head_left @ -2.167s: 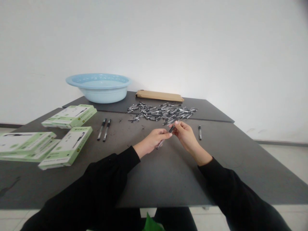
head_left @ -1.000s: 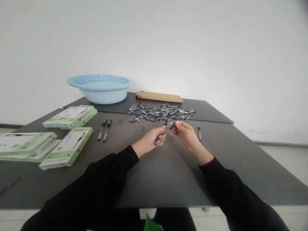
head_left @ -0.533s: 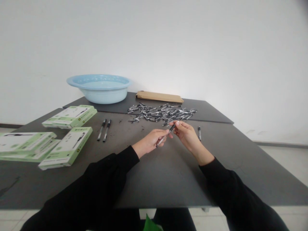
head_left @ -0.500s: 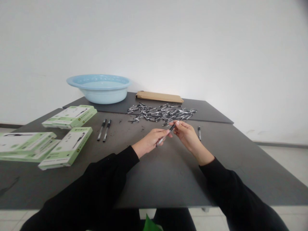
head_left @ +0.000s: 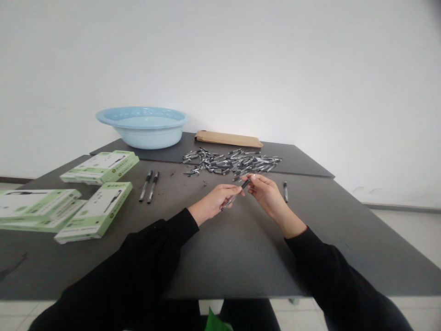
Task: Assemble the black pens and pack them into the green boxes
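Note:
Over the middle of the dark table, my left hand (head_left: 220,198) is closed around a clear-barrelled pen (head_left: 245,184) with a black grip, tilted up to the right. The thumb and fingers of my right hand (head_left: 263,189) pinch the pen's upper dark end. Fingers cover part of the barrel. Just beyond both hands lies a loose pile of pens and pen parts (head_left: 237,162). A single short pen piece (head_left: 285,192) rests to the right of my right hand. Two pens (head_left: 149,187) lie side by side left of my left hand.
Green-and-white pen boxes (head_left: 96,211) are stacked at the left. A light blue basin (head_left: 151,137) stands at the back left, with a flat brown cardboard piece (head_left: 228,139) beside it. Small dark bits lie on the table (head_left: 220,262). A white wall rises behind.
The pen has shifted slightly down and left in my left hand. My right hand stays pinched at its upper end. Everything else lies as before.

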{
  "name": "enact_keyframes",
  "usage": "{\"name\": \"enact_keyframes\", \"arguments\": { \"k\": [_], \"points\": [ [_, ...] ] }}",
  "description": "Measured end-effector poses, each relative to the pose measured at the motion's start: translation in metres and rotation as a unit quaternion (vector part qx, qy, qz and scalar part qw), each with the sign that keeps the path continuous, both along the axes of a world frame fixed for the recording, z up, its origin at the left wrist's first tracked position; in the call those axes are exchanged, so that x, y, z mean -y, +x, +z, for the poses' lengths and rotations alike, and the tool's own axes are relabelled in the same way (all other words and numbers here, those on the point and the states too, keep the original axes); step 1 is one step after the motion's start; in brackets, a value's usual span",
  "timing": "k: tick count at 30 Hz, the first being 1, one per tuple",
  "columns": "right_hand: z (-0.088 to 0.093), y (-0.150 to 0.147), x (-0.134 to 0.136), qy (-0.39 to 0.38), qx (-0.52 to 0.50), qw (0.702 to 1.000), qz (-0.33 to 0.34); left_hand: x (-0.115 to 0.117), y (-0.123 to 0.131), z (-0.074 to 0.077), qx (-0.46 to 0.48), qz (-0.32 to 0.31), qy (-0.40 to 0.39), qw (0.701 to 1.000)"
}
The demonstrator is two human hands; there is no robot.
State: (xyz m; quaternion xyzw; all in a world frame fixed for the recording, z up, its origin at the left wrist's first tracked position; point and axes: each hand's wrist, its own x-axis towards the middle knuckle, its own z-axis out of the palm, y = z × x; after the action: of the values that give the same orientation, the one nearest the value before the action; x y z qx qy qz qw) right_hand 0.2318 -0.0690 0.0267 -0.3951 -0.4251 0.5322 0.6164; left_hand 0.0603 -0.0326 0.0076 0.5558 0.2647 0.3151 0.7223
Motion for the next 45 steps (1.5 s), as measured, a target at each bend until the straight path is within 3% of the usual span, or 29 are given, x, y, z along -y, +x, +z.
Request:
{"name": "enact_keyframes", "arguments": {
  "k": [8, 11, 13, 16, 20, 25, 34, 38, 42, 45],
  "points": [
    [0.001, 0.013, -0.009, 0.024, 0.003, 0.996, -0.083, -0.003, -0.003, -0.002, -0.066, -0.038, 0.053, 0.996],
    [-0.007, 0.022, -0.017, 0.055, 0.100, 0.983, -0.145, -0.015, -0.012, 0.001, -0.066, -0.034, 0.065, 0.995],
    [-0.015, 0.024, -0.022, 0.092, 0.227, 0.956, -0.161, -0.030, -0.025, 0.006, -0.039, 0.000, 0.066, 0.997],
    [-0.030, 0.015, -0.029, 0.165, 0.382, 0.902, -0.115, -0.056, -0.057, 0.016, 0.023, 0.079, 0.045, 0.996],
    [-0.047, -0.009, -0.047, 0.217, 0.447, 0.864, -0.077, -0.076, -0.107, 0.028, 0.069, 0.149, -0.009, 0.986],
    [-0.057, -0.035, -0.077, 0.211, 0.467, 0.855, -0.080, -0.070, -0.142, 0.027, 0.118, 0.180, -0.033, 0.976],
    [-0.063, -0.064, -0.101, 0.167, 0.479, 0.860, -0.060, -0.059, -0.131, 0.022, 0.044, 0.205, -0.006, 0.978],
    [-0.063, -0.064, -0.098, 0.166, 0.506, 0.846, -0.025, -0.057, -0.129, 0.023, 0.035, 0.211, 0.010, 0.977],
    [-0.062, -0.056, -0.103, 0.154, 0.512, 0.844, -0.043, -0.055, -0.128, 0.024, 0.020, 0.219, 0.011, 0.975],
    [-0.054, -0.051, -0.117, 0.175, 0.576, 0.796, -0.063, -0.055, -0.128, 0.023, 0.010, 0.217, 0.027, 0.976]
  ]
}}
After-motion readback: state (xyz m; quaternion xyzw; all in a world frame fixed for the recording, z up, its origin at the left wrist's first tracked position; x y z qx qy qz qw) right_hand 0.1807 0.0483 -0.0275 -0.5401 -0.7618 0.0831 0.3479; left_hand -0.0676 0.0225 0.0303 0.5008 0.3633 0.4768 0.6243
